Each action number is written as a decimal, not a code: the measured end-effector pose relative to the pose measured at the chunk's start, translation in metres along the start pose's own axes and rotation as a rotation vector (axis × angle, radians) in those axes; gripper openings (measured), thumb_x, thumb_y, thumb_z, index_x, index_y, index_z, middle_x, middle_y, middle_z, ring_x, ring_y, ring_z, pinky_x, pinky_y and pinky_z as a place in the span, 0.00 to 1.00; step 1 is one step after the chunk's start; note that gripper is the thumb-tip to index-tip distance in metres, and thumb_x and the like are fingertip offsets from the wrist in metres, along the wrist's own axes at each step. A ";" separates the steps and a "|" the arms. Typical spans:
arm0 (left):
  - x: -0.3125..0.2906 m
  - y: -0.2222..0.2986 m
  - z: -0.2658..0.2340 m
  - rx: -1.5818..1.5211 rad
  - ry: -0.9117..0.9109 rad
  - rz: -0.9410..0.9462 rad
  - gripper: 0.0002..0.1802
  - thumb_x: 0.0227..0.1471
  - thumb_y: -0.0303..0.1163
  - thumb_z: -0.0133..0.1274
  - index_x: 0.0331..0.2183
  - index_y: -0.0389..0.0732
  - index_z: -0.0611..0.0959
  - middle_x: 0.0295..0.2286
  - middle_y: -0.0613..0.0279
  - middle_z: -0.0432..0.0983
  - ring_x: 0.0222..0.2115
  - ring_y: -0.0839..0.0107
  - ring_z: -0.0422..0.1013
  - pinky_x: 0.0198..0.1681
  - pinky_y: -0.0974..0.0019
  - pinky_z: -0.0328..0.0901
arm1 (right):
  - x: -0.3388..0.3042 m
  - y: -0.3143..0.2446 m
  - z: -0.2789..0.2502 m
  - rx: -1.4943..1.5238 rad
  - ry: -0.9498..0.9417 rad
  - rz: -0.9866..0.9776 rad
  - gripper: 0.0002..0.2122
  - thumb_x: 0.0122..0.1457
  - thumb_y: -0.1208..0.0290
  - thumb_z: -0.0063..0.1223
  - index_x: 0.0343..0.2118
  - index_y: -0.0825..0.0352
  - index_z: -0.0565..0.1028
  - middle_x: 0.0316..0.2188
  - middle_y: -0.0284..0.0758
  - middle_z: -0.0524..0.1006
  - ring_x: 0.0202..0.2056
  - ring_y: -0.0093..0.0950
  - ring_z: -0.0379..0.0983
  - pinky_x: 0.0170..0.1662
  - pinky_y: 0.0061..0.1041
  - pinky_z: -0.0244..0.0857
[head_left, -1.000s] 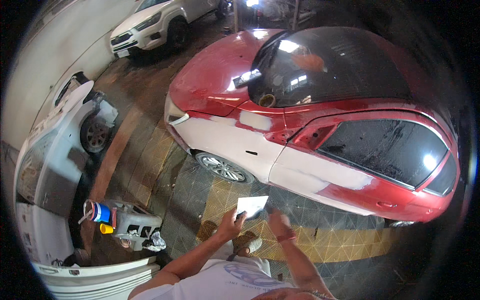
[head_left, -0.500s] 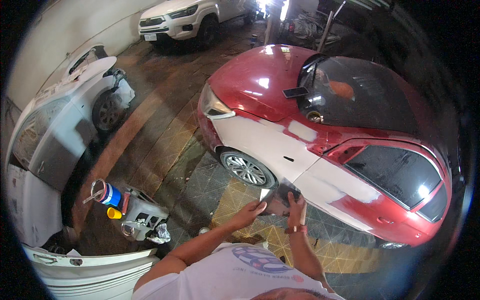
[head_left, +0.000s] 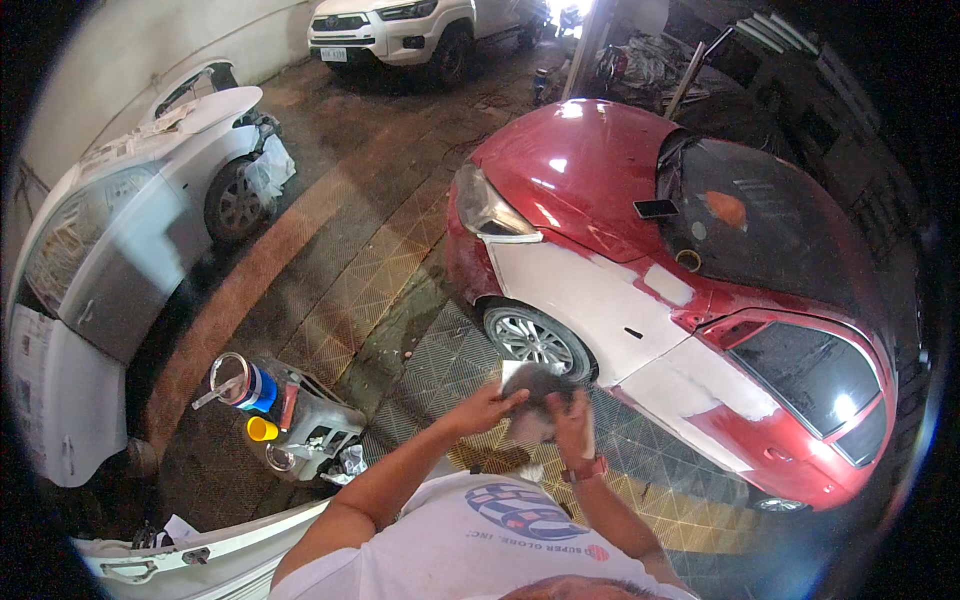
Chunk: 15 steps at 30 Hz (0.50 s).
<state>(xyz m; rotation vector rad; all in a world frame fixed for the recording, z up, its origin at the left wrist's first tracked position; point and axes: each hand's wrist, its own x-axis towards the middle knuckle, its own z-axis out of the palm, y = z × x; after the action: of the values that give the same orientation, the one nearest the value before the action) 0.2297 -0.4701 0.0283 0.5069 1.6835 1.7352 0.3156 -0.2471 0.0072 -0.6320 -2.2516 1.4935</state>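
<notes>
Beside the red car [head_left: 700,300], a grey-white sheet [head_left: 535,395] lies clamped between left hand [head_left: 490,408] and right hand [head_left: 572,425] grips.

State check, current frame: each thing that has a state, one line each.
Sheet: crumpled, gripped by both hands in front of the chest.
Left hand: closed on the sheet's left edge.
Right hand: closed on the sheet's right side.
Red car: parked, front fender and door patched pale, doors shut.
White car: parked, panels partly masked.
Blue can: upright on a low stand.
Yellow cup: lying on its side.
</notes>
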 end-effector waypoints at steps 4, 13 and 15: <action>-0.012 0.011 -0.013 0.076 -0.095 -0.115 0.29 0.68 0.52 0.49 0.57 0.38 0.74 0.45 0.61 0.79 0.47 0.67 0.73 0.54 0.61 0.67 | 0.007 -0.065 0.009 -0.155 -0.096 -0.020 0.21 0.65 0.58 0.61 0.50 0.72 0.76 0.42 0.39 0.81 0.42 0.30 0.76 0.50 0.33 0.71; -0.007 0.016 -0.040 -0.493 0.102 0.183 0.42 0.54 0.33 0.68 0.65 0.42 0.66 0.54 0.60 0.75 0.56 0.64 0.71 0.62 0.57 0.64 | 0.010 -0.067 0.030 0.251 -0.556 -0.117 0.26 0.71 0.53 0.50 0.63 0.67 0.65 0.54 0.41 0.75 0.50 0.33 0.76 0.51 0.35 0.74; -0.014 0.009 -0.050 -0.399 0.221 0.164 0.34 0.55 0.35 0.68 0.60 0.41 0.73 0.49 0.61 0.79 0.51 0.67 0.74 0.57 0.59 0.67 | 0.007 -0.080 0.022 0.790 -0.439 0.408 0.23 0.71 0.53 0.49 0.59 0.66 0.70 0.49 0.39 0.78 0.49 0.34 0.78 0.50 0.40 0.76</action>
<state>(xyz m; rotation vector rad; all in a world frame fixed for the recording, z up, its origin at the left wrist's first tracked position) 0.2038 -0.5157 0.0348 0.2825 1.4110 2.2485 0.2848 -0.2869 0.0735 -0.5513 -1.5841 2.7185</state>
